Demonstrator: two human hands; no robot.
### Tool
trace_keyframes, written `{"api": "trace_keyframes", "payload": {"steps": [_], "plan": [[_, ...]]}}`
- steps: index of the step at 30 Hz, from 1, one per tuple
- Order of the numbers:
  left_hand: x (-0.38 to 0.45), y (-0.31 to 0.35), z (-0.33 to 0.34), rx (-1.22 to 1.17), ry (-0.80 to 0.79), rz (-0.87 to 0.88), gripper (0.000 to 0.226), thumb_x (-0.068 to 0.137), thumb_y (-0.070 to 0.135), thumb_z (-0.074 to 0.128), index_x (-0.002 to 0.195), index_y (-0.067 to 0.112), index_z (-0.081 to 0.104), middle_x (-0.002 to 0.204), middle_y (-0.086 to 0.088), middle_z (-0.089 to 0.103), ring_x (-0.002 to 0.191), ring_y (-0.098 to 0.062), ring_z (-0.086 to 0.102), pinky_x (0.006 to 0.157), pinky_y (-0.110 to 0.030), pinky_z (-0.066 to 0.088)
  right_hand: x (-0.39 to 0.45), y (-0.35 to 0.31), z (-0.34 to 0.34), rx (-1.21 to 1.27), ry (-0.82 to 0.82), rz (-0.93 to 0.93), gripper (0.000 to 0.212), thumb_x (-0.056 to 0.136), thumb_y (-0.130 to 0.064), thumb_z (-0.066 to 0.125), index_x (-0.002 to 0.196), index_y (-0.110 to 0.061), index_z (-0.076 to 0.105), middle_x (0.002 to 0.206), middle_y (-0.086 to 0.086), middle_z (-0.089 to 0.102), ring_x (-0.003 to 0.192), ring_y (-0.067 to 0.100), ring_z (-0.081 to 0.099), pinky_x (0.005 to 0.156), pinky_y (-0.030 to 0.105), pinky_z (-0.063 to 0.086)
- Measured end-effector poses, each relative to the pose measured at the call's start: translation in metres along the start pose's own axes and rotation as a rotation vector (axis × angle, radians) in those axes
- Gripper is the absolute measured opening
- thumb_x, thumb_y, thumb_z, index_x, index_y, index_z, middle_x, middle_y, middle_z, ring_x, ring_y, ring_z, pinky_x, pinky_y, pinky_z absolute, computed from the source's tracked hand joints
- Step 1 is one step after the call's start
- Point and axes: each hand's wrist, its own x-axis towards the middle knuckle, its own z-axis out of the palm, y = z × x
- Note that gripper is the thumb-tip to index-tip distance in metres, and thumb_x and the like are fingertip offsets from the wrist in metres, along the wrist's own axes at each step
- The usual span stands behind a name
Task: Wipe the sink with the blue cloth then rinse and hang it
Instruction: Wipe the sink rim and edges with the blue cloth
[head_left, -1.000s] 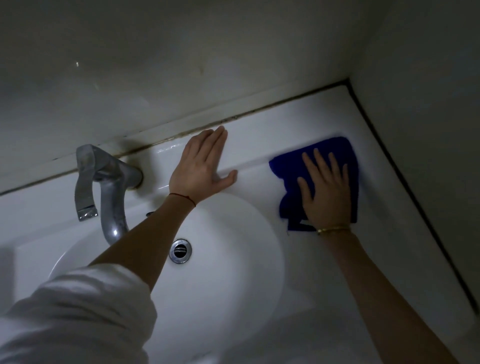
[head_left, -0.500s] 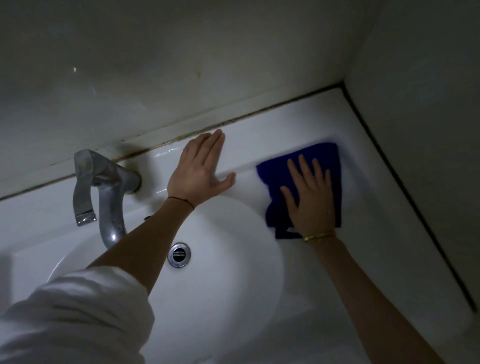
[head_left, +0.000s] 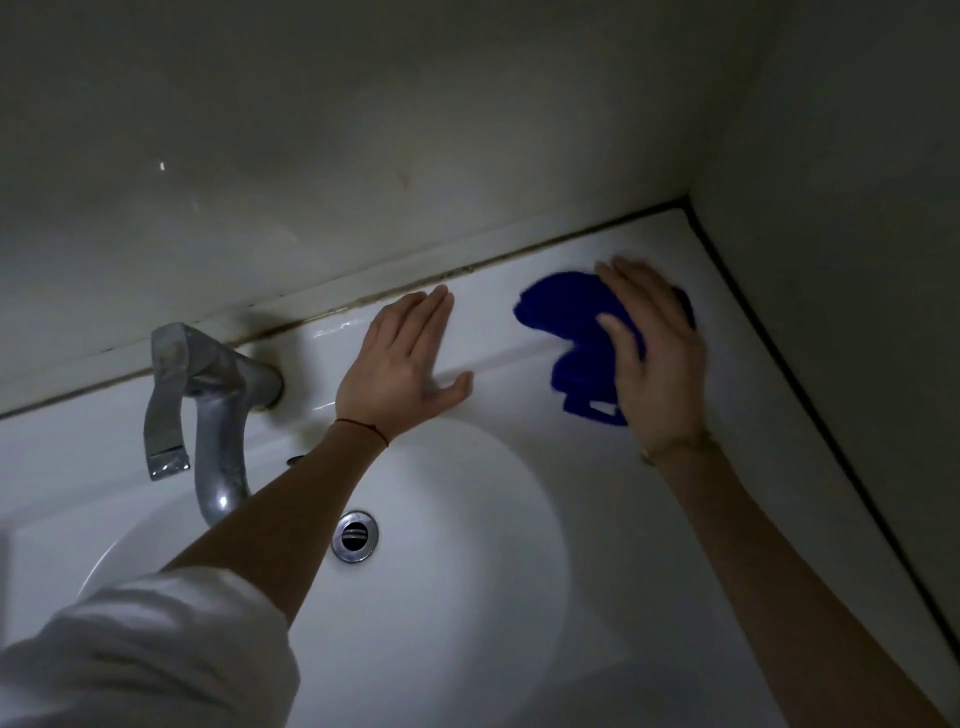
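Observation:
The blue cloth lies bunched on the white sink's back ledge, near the right corner. My right hand presses flat on top of it and covers its right part; the hand looks blurred. My left hand rests flat and empty on the ledge, fingers together pointing at the wall, between the tap and the cloth. The oval basin sits below both hands, with a chrome drain near its back.
A chrome tap with a lever handle stands at the left of the ledge, spout over the basin. Walls close in behind and on the right, meeting at a dark sealed corner. My white sleeve fills the lower left.
My right hand slid the cloth left along the ledge, then back toward the wall and right corner; the cloth has bunched up. My left hand stayed put.

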Motion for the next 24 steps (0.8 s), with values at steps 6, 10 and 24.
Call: {"api": "trace_keyframes", "payload": {"steps": [6,10,24], "plan": [[0.0,0.0,-0.001,-0.015,0.012,0.007,0.08,0.088,0.05,0.065,0.145,-0.001,0.042,0.149,-0.016,0.045,0.136,-0.034,0.041,0.115,-0.044,0.035,0.011,0.018,0.051,-0.344,-0.315,-0.201,0.051,0.097,-0.033,0.044,0.143,-0.011,0.042,0.152,0.009,0.036,0.143,0.029,0.024,0.12,0.043,0.006],[0.001,0.001,-0.001,-0.007,0.044,0.013,0.078,0.089,0.05,0.063,0.144,-0.002,0.045,0.149,-0.016,0.047,0.133,-0.035,0.045,0.114,-0.043,0.035,0.025,0.046,0.025,-0.431,-0.215,-0.074,0.055,0.098,-0.043,0.038,0.144,-0.012,0.04,0.151,0.011,0.037,0.141,0.032,0.027,0.119,0.046,0.01],[0.003,0.001,-0.001,0.0,0.03,0.013,0.077,0.089,0.05,0.063,0.144,-0.002,0.044,0.149,-0.016,0.046,0.133,-0.036,0.045,0.115,-0.042,0.034,0.038,0.046,0.028,-0.702,-0.251,-0.06,0.065,0.095,-0.061,0.028,0.149,-0.024,0.032,0.156,0.004,0.029,0.141,0.037,0.023,0.115,0.058,0.004]]}}
